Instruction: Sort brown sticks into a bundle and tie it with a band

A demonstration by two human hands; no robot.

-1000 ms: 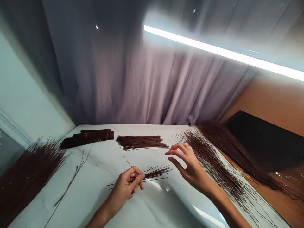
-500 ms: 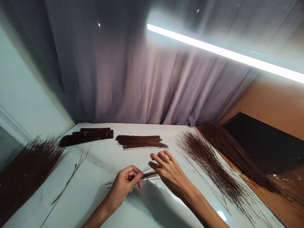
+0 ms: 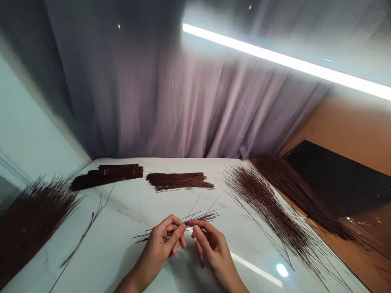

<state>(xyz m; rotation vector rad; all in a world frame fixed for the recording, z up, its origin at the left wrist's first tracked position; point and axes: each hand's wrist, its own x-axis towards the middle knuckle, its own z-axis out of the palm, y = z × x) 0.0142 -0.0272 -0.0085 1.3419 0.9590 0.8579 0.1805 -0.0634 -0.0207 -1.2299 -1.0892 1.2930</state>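
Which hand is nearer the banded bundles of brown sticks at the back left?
Left. Your left hand is nearer you and to the right of the banded bundles; your right hand is farther right.

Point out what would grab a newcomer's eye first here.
Probably the glaring light tube, slanting across the upper right before the curtain. Next, the left hand and right hand, close together at lower centre with thin dark sticks at their fingers. Then the bristling brown piles flanking them, one far left, two at right.
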